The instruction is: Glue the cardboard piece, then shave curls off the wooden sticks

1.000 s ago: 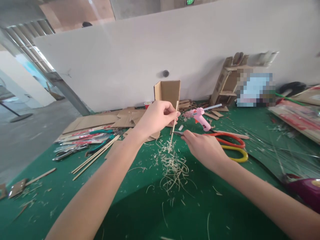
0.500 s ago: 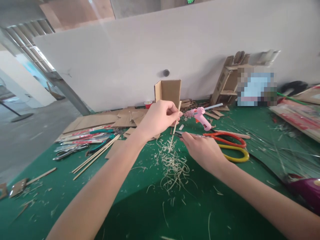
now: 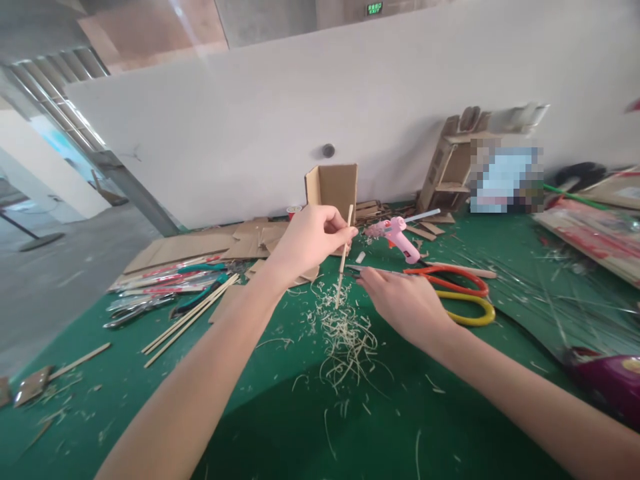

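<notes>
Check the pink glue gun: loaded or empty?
Loaded: a pale glue stick pokes out of the rear of the pink glue gun.

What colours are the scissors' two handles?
One handle is orange, the other handle yellow; best seen in the head view.

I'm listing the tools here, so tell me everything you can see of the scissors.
The scissors have one orange and one yellow loop, plastic-looking, and a grey, metallic-looking blade end. They lie sideways over the green table. The right hand grips them ahead of the loops, hiding the middle. The loops stand apart; the tip points left at the stick, but whether they touch is unclear.
</notes>
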A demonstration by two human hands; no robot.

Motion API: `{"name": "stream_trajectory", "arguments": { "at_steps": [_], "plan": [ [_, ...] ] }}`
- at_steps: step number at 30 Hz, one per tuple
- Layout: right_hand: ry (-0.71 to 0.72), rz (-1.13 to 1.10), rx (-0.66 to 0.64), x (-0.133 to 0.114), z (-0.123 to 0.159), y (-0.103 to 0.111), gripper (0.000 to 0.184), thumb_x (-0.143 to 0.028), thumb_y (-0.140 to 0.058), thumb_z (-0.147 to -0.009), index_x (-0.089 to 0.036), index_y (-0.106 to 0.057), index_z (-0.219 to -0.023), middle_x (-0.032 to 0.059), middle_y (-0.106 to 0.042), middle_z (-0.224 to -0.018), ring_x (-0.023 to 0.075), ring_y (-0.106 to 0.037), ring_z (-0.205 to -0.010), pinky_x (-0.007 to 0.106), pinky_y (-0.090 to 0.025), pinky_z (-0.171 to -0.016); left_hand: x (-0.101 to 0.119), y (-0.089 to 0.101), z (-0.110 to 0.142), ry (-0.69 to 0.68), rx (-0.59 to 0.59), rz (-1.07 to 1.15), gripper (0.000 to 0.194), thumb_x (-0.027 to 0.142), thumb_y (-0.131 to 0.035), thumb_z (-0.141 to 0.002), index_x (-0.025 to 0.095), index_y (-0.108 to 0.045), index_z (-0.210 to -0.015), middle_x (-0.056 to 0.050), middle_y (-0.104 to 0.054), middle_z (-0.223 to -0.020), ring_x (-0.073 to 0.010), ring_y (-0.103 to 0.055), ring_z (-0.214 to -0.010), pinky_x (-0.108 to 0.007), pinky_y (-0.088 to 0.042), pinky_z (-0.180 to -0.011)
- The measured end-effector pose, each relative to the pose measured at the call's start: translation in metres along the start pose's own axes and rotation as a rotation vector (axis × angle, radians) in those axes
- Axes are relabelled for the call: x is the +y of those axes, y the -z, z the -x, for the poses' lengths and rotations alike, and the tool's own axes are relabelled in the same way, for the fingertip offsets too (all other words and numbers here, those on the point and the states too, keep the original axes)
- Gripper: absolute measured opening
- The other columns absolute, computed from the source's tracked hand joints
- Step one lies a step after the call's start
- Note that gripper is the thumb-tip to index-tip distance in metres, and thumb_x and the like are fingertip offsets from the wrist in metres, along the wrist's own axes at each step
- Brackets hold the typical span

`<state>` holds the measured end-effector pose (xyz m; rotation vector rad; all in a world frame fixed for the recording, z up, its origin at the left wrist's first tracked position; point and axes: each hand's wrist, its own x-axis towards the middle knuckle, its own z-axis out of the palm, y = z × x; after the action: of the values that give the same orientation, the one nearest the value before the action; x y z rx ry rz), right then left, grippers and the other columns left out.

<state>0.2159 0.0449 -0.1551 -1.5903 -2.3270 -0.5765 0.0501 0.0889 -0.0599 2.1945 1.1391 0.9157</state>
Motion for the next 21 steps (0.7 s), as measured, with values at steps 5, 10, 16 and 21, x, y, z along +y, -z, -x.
{"name": "stream_trajectory", "arguments": {
  "at_steps": [5, 10, 16, 21],
  "plan": [
    [0.004, -0.003, -0.003, 0.002, -0.002, -0.002, 0.032, -0.032, -0.026, -0.093, -0.019, -0.053, -0.081, 0.0022, -0.06, -0.058, 0.0112, -0.049, -0.047, 0.028, -0.01, -0.046, 0.001, 0.0, 0.0, -0.003, -0.014, 0.022, 0.017, 0.031, -0.055, -0.078, 0.017, -0.053, -0.068, -0.003, -0.067, -0.068, -0.0122, -0.062, -0.062, -0.024, -0.047, -0.058],
    [0.146, -0.117, -0.206, -0.005, 0.003, -0.015, 0.019, -0.027, -0.036, -0.089, -0.022, -0.054, -0.084, -0.0008, -0.062, -0.064, 0.0093, -0.046, -0.044, 0.027, -0.014, -0.047, 0.0, 0.0, -0.001, 0.028, -0.051, 0.051, 0.017, 0.031, -0.054, -0.078, 0.017, -0.053, -0.071, -0.005, -0.067, -0.073, -0.0128, -0.063, -0.066, -0.025, -0.047, -0.06],
    [0.069, -0.071, -0.014, 0.002, 0.0, -0.006, 0.032, -0.033, -0.027, -0.092, -0.019, -0.054, -0.079, 0.0016, -0.059, -0.06, 0.0096, -0.048, -0.046, 0.028, -0.012, -0.047, 0.002, 0.001, 0.002, -0.014, -0.038, 0.048, 0.017, 0.032, -0.053, -0.079, 0.017, -0.054, -0.07, -0.004, -0.067, -0.071, -0.0123, -0.062, -0.064, -0.024, -0.046, -0.058],
    [-0.001, -0.036, -0.009, 0.008, -0.004, -0.005, 0.032, -0.034, -0.025, -0.092, -0.02, -0.053, -0.084, 0.0014, -0.06, -0.059, 0.0104, -0.048, -0.045, 0.028, -0.011, -0.046, 0.0, -0.001, 0.001, 0.003, -0.041, 0.063, 0.015, 0.031, -0.052, -0.079, 0.017, -0.054, -0.071, -0.005, -0.067, -0.073, -0.0132, -0.063, -0.067, -0.025, -0.049, -0.062]
  ]
}}
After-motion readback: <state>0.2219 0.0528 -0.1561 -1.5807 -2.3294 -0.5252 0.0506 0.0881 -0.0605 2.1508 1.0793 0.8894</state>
